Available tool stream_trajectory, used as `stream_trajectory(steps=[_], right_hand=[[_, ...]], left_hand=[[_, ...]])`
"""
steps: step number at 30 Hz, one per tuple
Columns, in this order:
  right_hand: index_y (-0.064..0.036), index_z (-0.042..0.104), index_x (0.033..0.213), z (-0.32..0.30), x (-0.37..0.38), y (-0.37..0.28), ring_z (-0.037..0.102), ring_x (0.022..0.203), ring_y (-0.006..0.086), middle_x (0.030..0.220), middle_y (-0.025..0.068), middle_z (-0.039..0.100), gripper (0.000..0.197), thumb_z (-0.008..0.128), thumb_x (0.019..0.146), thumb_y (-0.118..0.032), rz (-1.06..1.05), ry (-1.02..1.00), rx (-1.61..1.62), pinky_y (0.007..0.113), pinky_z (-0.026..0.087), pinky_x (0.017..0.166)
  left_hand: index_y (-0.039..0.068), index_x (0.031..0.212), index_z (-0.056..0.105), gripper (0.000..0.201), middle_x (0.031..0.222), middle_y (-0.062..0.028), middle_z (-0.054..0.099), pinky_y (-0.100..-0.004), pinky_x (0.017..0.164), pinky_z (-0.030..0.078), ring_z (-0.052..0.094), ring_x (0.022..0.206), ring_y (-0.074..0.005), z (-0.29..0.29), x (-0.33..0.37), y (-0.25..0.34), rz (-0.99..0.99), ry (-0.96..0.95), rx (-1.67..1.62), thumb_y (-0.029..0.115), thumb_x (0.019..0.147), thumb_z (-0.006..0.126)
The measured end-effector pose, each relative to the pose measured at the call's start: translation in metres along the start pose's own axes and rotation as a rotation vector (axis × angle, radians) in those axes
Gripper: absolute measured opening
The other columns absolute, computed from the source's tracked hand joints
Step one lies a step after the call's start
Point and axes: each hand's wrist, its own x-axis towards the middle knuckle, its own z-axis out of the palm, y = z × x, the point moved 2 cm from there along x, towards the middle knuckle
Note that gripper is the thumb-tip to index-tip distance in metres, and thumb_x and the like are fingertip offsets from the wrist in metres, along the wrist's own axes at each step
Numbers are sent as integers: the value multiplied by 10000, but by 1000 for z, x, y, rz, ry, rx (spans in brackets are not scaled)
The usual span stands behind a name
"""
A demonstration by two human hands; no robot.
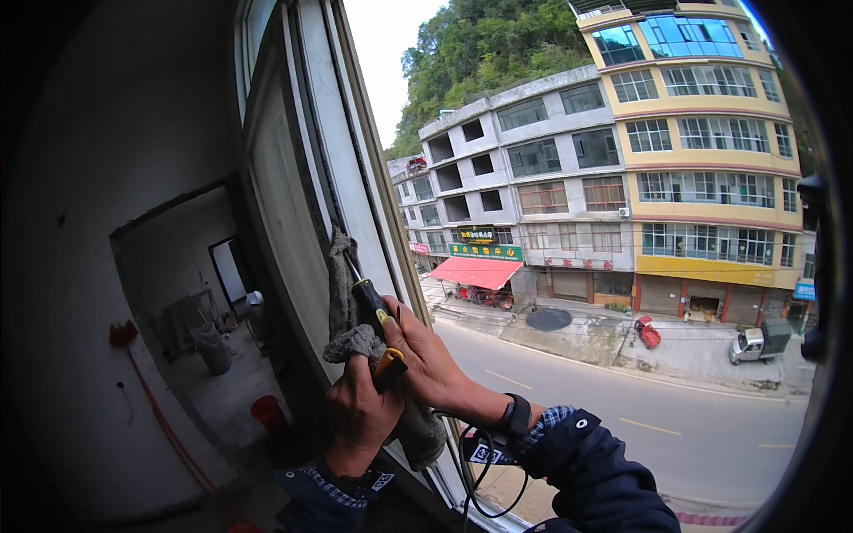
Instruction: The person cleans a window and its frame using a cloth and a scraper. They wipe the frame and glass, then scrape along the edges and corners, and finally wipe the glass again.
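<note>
Screwdriver [371, 313] with black and orange handle, wrapped in grey rag [348, 330], pressed against window frame [313, 169] near its lower edge; stiff and light, rag soft and limp, best gripped at handle. Left hand [360, 410] clenched on rag and handle end, right hand [426, 355] closed around shaft. Beyond glass: green sign band [485, 251] above red awning [477, 272].

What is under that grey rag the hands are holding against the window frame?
A black-and-orange screwdriver pokes out from the grey rag. The rag hides its tip, so what it touches on the window frame cannot be seen.
</note>
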Motion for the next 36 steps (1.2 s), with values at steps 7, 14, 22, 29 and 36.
stream_trajectory(steps=[7, 14, 22, 29, 36], right_hand=[[-52, 406, 1480, -4, 2, -8, 642, 1057, 363, 1105, 237, 631, 460, 376, 1114, -329, -25, 87, 9, 406, 477, 938], [-23, 408, 1483, 5, 12, -25, 639, 664, 348, 717, 170, 601, 438, 402, 1102, -238, -104, 201, -78, 421, 484, 646], [16, 489, 1396, -10, 85, -70, 658, 863, 504, 889, 322, 652, 402, 407, 1086, -227, -315, 299, -174, 524, 520, 725], [64, 565, 1116, -56, 147, -131, 667, 858, 497, 825, 314, 666, 356, 517, 1042, -281, -476, 394, -289, 526, 510, 768], [34, 621, 1048, -93, 199, -170, 642, 730, 248, 781, 120, 631, 175, 560, 977, -114, -1017, 487, -1034, 368, 528, 662]], left_hand=[[-67, 1282, 541, 499, 1170, -235, 678, -441, 958, 525, 688, 1068, -407, -21, -8, -2, 164, 6, -298, 72, 851, 754], [-48, 1449, 382, 649, 1390, -168, 515, -377, 1097, 396, 524, 1252, -240, -61, -46, 1, 6, 53, -453, 138, 902, 679], [-62, 1384, 460, 539, 1266, -124, 586, -353, 1058, 413, 556, 1154, -199, -72, 20, -5, -194, 127, -585, 111, 916, 666], [0, 1281, 577, 345, 1196, -93, 651, -319, 1002, 463, 620, 1087, -182, -57, 117, 8, -59, 79, -820, 97, 960, 658], [-10, 1263, 604, 316, 1144, -82, 682, -304, 956, 487, 636, 1038, -158, -50, 173, 34, -12, 92, -952, 132, 983, 637]])
